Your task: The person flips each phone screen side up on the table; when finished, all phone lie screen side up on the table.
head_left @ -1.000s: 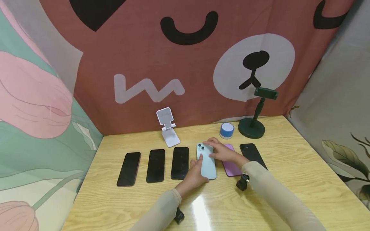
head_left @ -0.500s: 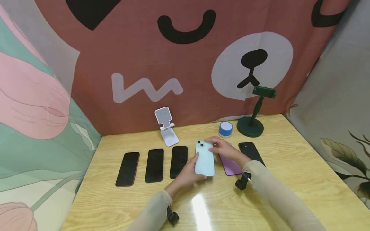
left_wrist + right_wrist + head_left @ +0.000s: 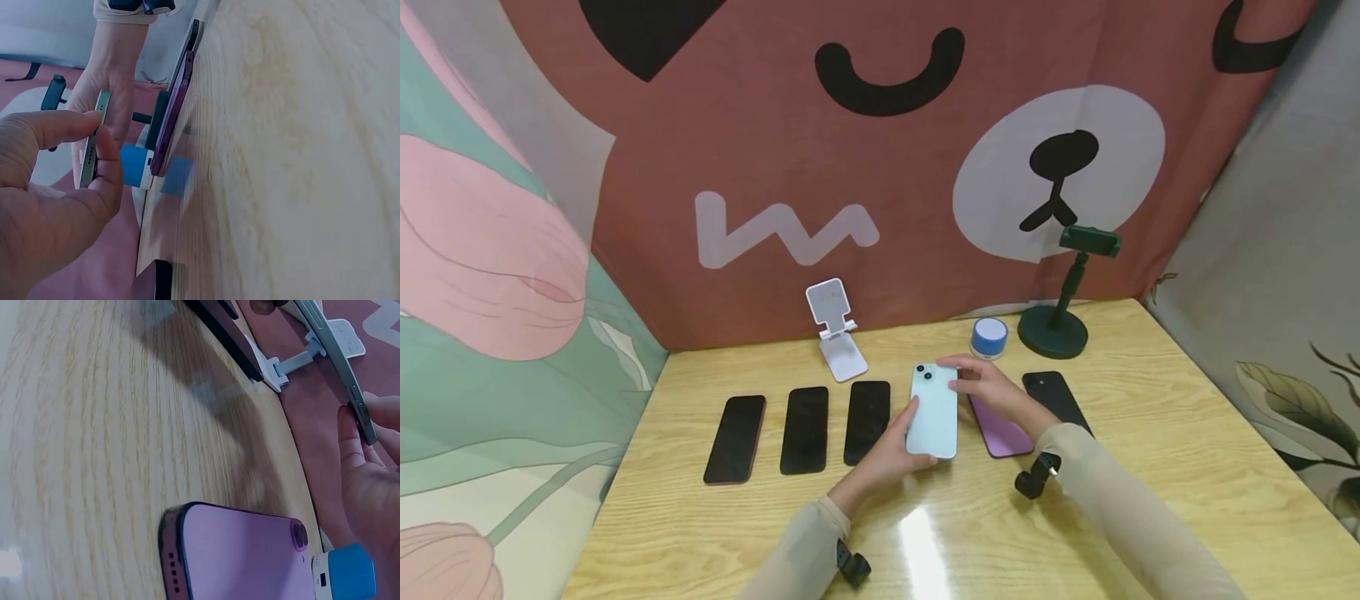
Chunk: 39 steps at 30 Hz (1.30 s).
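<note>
A pale mint phone (image 3: pixel 933 421), back side up with two camera lenses at its top left, is held above the wooden table. My left hand (image 3: pixel 887 450) grips its lower left, thumb along the side; in the left wrist view the left fingers (image 3: pixel 106 169) and thumb pinch the bottom end. My right hand (image 3: pixel 988 387) pinches its upper right edge, and the right wrist view shows that thumb and fingers (image 3: pixel 353 444) on either side of the frame. Under the right forearm lies a purple phone (image 3: pixel 1003 429). A black phone (image 3: pixel 867 421) lies close by the left hand.
Two more dark phones, one (image 3: pixel 805 429) nearer and one (image 3: pixel 735 439) farther left, lie in the row. Behind stand a white folding phone stand (image 3: pixel 835 329), a blue round speaker (image 3: pixel 988 337) and a green phone holder (image 3: pixel 1054 332). Another black phone (image 3: pixel 1056 400) lies at right.
The mint phone has come up off the table between both hands. My left hand has slid its grip to the phone's lower left edge.
</note>
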{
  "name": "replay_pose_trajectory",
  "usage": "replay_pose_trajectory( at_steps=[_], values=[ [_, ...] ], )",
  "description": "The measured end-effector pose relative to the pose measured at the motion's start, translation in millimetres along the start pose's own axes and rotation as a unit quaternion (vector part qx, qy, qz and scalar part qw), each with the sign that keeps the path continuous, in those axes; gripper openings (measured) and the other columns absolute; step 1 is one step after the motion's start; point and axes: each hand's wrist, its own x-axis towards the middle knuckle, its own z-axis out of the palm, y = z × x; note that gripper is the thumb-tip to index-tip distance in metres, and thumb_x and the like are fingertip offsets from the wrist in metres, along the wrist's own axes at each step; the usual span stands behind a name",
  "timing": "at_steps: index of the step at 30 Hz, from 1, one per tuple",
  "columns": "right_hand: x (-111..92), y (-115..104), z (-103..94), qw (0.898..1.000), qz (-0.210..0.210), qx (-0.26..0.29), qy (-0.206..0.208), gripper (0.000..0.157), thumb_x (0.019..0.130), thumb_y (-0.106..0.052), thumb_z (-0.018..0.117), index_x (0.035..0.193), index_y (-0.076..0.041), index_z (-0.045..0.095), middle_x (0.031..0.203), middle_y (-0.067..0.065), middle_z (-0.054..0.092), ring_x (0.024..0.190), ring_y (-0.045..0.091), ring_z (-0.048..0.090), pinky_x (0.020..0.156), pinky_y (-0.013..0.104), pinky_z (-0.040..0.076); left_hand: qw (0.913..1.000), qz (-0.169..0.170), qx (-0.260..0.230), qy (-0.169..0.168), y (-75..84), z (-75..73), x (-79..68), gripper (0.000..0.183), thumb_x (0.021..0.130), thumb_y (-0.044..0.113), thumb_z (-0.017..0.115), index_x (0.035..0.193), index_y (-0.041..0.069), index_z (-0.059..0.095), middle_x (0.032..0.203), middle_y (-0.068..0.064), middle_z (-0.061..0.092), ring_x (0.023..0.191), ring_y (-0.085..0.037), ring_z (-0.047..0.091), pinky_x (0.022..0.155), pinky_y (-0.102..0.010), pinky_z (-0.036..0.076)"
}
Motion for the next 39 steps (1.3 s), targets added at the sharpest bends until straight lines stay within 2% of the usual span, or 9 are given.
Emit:
replay_pose_trajectory(
  at_steps=[9,17,20,24,27,30,35,37,39],
  values=[
    [0,2,3.9,0.999,-0.002,0.027,0.019,0.040,0.092,-0.009,0.060,0.129,0.003,0.054,0.137,0.019,0.045,0.123,0.030,0.043,0.091,0.022,0.042,0.9981,-0.011,0.052,0.032,2.4,8.8,-1.4,0.108,0.073,0.030,0.081,0.153,0.010,0.011,0.139,-0.026,0.026,0.118,-0.035,0.040,0.100,-0.051,0.035],
    [-1,-2,7.7,0.996,-0.025,0.081,0.000,0.039,0.095,-0.009,0.053,0.130,0.008,0.050,0.139,0.020,0.041,0.121,0.016,0.046,0.093,0.021,0.042,0.9926,-0.018,0.085,0.085,6.9,21.2,-2.4,0.119,0.064,0.045,0.085,0.153,0.020,0.011,0.128,-0.022,0.032,0.097,-0.028,0.049,0.083,-0.044,0.045],
    [-1,1,8.5,0.996,-0.034,0.084,-0.006,0.039,0.096,-0.009,0.052,0.130,0.009,0.049,0.138,0.020,0.042,0.116,0.010,0.050,0.092,0.021,0.043,0.9890,-0.023,0.110,0.096,8.1,23.0,-2.7,0.112,0.066,0.044,0.083,0.153,0.020,0.015,0.121,-0.020,0.035,0.088,-0.026,0.050,0.074,-0.040,0.046],
    [-1,5,10.1,0.996,-0.037,0.086,-0.006,0.044,0.096,-0.011,0.053,0.135,0.008,0.045,0.139,0.027,0.039,0.110,0.005,0.054,0.090,0.022,0.045,0.9856,-0.037,0.135,0.094,7.4,23.1,-2.5,0.093,0.075,0.042,0.073,0.152,0.028,0.022,0.117,-0.019,0.037,0.083,-0.026,0.050,0.069,-0.038,0.044],
    [0,6,11.6,0.996,-0.029,0.087,-0.006,0.049,0.097,-0.015,0.053,0.139,0.006,0.040,0.142,0.030,0.035,0.109,0.005,0.055,0.091,0.023,0.045,0.9873,-0.042,0.124,0.090,5.8,21.8,-1.8,0.078,0.081,0.042,0.064,0.149,0.038,0.026,0.115,-0.016,0.040,0.086,-0.027,0.050,0.070,-0.037,0.043],
    [0,5,14.0,0.997,-0.018,0.073,-0.003,0.051,0.098,-0.019,0.052,0.141,0.005,0.038,0.144,0.029,0.033,0.117,0.013,0.051,0.093,0.022,0.043,0.9912,-0.039,0.094,0.085,5.1,20.1,-1.8,0.067,0.086,0.039,0.055,0.147,0.041,0.027,0.115,-0.016,0.043,0.090,-0.027,0.050,0.072,-0.038,0.042],
    [-1,5,19.0,0.998,-0.009,0.065,-0.003,0.055,0.100,-0.026,0.049,0.143,0.005,0.034,0.146,0.028,0.032,0.130,0.034,0.039,0.103,0.039,0.037,0.9964,-0.023,0.052,0.062,7.0,18.8,-1.9,0.059,0.094,0.031,0.039,0.150,0.039,0.022,0.134,-0.019,0.042,0.106,-0.029,0.045,0.085,-0.051,0.040],
    [-1,7,20.3,0.997,-0.010,0.073,-0.011,0.058,0.100,-0.026,0.047,0.145,0.005,0.029,0.146,0.029,0.030,0.132,0.036,0.035,0.105,0.047,0.032,0.9984,-0.010,0.024,0.051,8.2,18.9,-1.2,0.058,0.096,0.027,0.033,0.151,0.036,0.018,0.136,-0.020,0.042,0.102,-0.030,0.048,0.082,-0.052,0.042],
    [-1,7,21.3,0.997,-0.006,0.079,-0.023,0.060,0.100,-0.026,0.047,0.148,0.001,0.023,0.145,0.031,0.029,0.131,0.037,0.036,0.105,0.049,0.032,0.9991,0.002,-0.008,0.040,9.8,18.2,-0.9,0.056,0.098,0.025,0.028,0.152,0.035,0.015,0.143,-0.018,0.037,0.092,-0.030,0.051,0.071,-0.046,0.046]
  ],
)
